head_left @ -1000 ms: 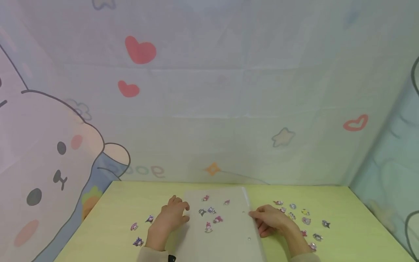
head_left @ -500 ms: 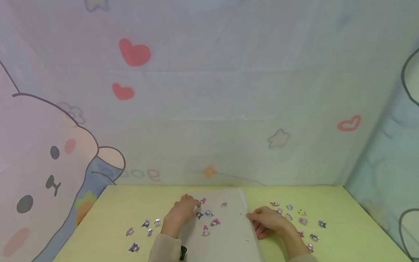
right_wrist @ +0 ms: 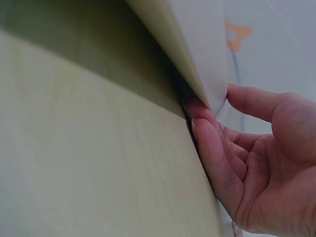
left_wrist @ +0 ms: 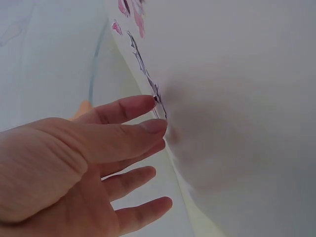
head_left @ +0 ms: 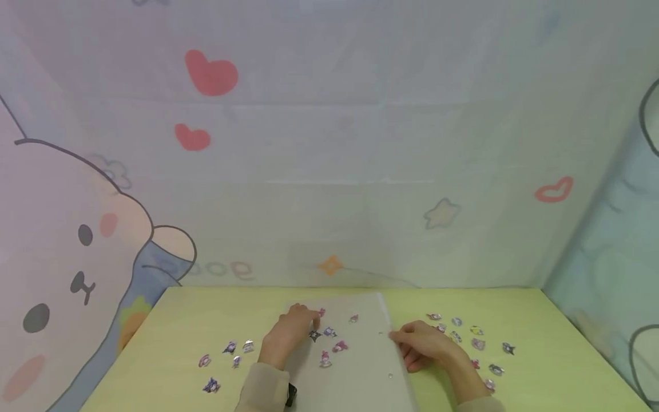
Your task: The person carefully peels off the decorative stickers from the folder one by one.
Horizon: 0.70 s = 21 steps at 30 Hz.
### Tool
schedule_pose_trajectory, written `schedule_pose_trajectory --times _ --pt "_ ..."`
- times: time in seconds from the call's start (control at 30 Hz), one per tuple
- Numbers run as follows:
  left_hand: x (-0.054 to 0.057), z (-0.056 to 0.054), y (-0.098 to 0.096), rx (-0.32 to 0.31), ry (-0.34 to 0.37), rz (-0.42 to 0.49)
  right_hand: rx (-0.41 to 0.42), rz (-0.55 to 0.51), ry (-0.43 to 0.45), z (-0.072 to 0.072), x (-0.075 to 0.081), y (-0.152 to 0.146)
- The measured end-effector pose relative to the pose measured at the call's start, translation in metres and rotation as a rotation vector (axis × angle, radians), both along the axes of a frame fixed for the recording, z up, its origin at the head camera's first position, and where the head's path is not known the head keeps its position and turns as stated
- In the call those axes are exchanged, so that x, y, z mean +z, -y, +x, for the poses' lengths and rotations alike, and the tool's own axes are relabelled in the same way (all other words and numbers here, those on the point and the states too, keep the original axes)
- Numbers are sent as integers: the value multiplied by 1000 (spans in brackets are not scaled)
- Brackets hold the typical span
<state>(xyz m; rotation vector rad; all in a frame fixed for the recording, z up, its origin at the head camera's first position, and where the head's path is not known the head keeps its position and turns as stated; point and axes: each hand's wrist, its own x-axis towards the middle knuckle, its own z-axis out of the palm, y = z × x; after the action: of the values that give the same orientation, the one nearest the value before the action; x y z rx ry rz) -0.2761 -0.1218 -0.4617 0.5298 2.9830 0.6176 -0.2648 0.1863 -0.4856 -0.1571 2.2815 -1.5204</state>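
Observation:
A white panel (head_left: 355, 375) with several character stickers on it lies mid-table. At its left side, my left hand (head_left: 291, 331) reaches over the surface. In the left wrist view, the thumb and forefinger of the left hand (left_wrist: 98, 153) touch a thin spiky-edged sticker (left_wrist: 140, 59) seen edge-on; the other fingers are spread. Just below those fingertips in the head view is a dark star-like sticker (head_left: 314, 336). My right hand (head_left: 423, 346) pinches the panel's right edge. In the right wrist view, the thumb of the right hand (right_wrist: 276, 163) is on the panel's face, with fingers underneath.
Several loose stickers (head_left: 211, 385) lie on the yellow table (head_left: 154, 366) left of the panel, and several more (head_left: 478, 344) to its right. Two small clear round studs (head_left: 390, 376) sit near the panel's right edge. A printed cloth (head_left: 319, 143) hangs behind.
My left hand has moved right and slightly forward from the panel's left edge onto its stickers. Stickers left of the arm came into view. My right hand stays at the panel's edge.

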Motion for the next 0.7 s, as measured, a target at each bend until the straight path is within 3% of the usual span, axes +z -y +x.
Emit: schedule_pose_trajectory --times 0.23,0.7 --pt "1 3 0 -15 9 -10 0 -17 2 0 -3 1" --pt "-1 -1 -1 -35 -47 -13 -8 -38 16 2 2 2"
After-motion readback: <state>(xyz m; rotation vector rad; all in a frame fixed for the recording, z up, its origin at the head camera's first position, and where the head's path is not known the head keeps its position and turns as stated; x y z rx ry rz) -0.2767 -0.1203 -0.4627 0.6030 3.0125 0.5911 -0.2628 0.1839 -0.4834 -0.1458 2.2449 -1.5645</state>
